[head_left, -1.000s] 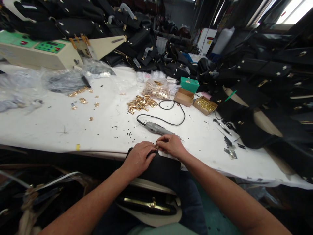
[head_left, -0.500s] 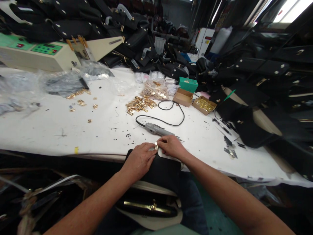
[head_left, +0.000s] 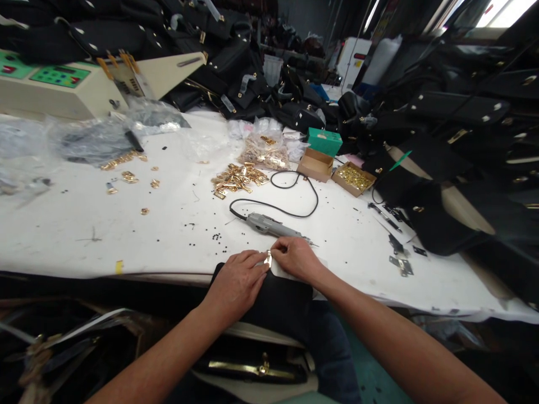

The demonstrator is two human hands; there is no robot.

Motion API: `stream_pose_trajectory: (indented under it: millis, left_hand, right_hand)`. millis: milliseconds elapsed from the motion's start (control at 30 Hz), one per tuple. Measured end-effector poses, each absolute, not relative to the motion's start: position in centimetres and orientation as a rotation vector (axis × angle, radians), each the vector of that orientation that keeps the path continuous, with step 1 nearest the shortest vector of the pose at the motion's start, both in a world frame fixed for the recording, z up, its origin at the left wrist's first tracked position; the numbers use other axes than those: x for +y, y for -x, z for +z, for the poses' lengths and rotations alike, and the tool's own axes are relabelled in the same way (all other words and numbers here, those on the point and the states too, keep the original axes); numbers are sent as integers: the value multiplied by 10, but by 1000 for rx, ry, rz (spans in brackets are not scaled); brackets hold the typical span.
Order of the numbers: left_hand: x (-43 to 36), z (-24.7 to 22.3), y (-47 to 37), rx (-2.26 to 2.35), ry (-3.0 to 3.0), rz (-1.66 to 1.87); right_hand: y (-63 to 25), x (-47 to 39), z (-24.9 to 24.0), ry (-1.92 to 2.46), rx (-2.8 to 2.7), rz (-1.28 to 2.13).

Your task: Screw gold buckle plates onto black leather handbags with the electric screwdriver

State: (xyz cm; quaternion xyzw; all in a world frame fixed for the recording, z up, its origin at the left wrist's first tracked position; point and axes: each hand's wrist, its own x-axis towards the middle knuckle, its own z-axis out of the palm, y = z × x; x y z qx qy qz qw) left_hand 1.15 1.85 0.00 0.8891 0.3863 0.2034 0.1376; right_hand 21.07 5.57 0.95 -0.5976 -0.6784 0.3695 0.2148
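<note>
A black handbag rests on my lap against the table edge, its gold zipper showing lower down. At the top edge of its flap sits a small shiny metal clasp plate. My left hand lies over the flap, fingers bent on it and fingertips touching the plate's left side. On the other side, my right hand pinches at the plate with thumb and forefinger; its fingertips partly cover the plate. Just beyond the hands lies a grey electric screwdriver with a black cord.
A pile of gold metal fittings lies mid-table, with tiny black screws scattered nearer. Behind stand a cardboard box and a box of gold pieces. Black bags crowd the right; a beige machine stands at the left.
The view has shifted slightly. Both hands stay at the plate on the flap, which now lies at a different angle and shows more of its bright face.
</note>
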Motion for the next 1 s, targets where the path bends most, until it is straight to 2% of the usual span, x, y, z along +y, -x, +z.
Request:
stream_pose_trajectory:
  millis: [533, 1000]
  left_hand:
    - [21, 1, -11, 1074, -2605, 579]
    - [21, -1, -11, 1157, -2393, 642]
  right_hand:
    - [-215, 58, 3, 1652, -1903, 1053]
    - [-213, 55, 9, 1695, -1886, 1045]
